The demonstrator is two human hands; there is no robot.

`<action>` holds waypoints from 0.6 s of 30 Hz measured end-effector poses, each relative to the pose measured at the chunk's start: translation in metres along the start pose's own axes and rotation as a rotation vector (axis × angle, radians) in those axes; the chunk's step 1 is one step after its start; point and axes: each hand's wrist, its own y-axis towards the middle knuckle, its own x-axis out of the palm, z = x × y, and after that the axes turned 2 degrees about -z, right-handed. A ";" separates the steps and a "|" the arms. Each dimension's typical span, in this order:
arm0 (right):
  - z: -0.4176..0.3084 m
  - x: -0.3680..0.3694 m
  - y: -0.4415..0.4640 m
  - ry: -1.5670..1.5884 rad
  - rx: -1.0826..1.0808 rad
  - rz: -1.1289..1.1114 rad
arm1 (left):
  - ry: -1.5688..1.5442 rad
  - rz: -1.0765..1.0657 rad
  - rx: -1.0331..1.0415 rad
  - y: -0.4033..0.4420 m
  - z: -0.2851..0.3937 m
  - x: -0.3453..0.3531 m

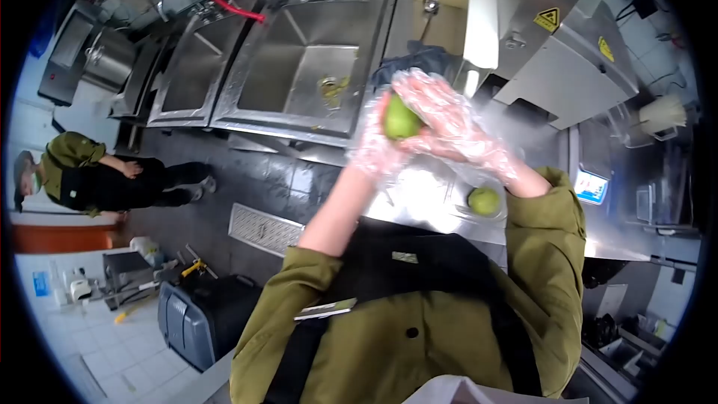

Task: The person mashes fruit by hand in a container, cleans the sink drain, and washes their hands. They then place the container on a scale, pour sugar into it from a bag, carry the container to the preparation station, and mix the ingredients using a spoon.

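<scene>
A smooth, oval green fruit (pixel 402 119) is between my two hands above the metal counter; I cannot tell its exact kind. My left hand (pixel 374 142), in a clear plastic glove, grips it from the left side. Also gloved, my right hand (pixel 452 120) closes round it from the right, with fingers over its upper part. Below my right wrist, a second green fruit (pixel 484 200) sits in what looks like a clear plastic container. A dark cloth (pixel 411 60) lies just beyond my hands.
Steel sinks (pixel 348 116) stand to the left, with yellowish scraps near the drain. A metal machine with warning labels (pixel 572 52) is at the right. A ladle (pixel 430 6) lies at the back. Another person (pixel 97 172) stands at far left, near a dark bin (pixel 198 322).
</scene>
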 end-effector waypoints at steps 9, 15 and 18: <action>-0.019 0.030 0.105 0.382 -0.140 0.120 | -0.199 0.209 0.237 -0.008 0.109 -0.035; -0.036 0.057 0.160 0.311 -0.114 0.090 | -0.200 0.071 0.232 -0.010 0.153 -0.036; -0.027 0.078 0.178 0.242 -0.127 0.077 | -0.144 0.090 0.304 0.000 0.170 -0.051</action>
